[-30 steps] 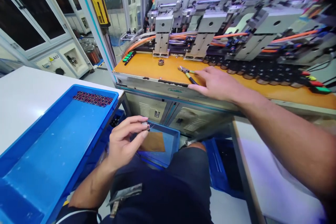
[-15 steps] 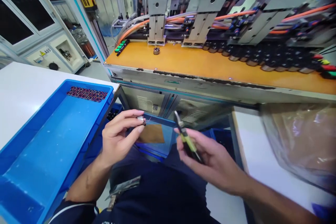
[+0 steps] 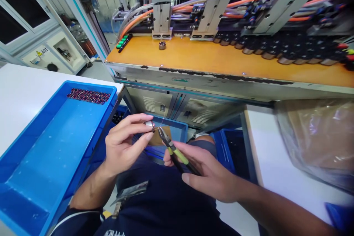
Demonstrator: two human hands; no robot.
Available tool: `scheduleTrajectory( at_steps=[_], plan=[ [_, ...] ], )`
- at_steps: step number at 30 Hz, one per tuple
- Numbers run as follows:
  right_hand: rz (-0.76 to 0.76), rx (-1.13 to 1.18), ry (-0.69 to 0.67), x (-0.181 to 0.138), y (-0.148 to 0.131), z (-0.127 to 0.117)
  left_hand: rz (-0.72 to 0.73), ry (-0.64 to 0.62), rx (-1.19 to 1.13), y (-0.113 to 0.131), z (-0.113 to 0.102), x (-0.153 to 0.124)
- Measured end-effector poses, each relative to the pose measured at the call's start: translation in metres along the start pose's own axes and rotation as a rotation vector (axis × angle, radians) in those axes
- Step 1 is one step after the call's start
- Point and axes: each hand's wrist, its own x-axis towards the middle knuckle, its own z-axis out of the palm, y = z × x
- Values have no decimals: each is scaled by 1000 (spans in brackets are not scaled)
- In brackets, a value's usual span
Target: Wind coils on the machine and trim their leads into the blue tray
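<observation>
Between thumb and fingers, my left hand (image 3: 125, 145) pinches a small cylindrical metal part (image 3: 149, 124), likely a wound coil piece, with a thin wire (image 3: 163, 116) sticking out and curving upward. My right hand (image 3: 206, 169) is wrapped round a pair of cutting pliers (image 3: 174, 151) with green and black handles. The pliers' jaws point up and left, close beside the part and its wire; whether they touch the wire I cannot tell. My fingers cover much of the small part.
To the left, a blue tray (image 3: 58, 147) holds rows of small dark and red parts (image 3: 88, 96). Ahead runs an orange bench top (image 3: 193, 53) with one small ring-shaped part (image 3: 162, 45), marker pens (image 3: 124, 43) and several dark cylinders (image 3: 276, 53). A plastic-wrapped carton (image 3: 318, 140) stands at right.
My right hand has brought the pliers leftward, turning their jaws toward the part in my left hand. The left hand stays nearly still. The camera view has shifted slightly.
</observation>
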Motion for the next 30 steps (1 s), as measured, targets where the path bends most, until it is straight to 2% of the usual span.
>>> scheduleTrajectory(
  at_steps=[5,10,30],
  plan=[
    [-38,46,30,2,-5,-1,12,-14,8,0,-1,-1],
    [-9,73,71,5,-11,2,32,-27,-13,-2,0,0],
    [-13,-30,102,5,-17,3,28,-35,-5,0,0,-1]
  ],
)
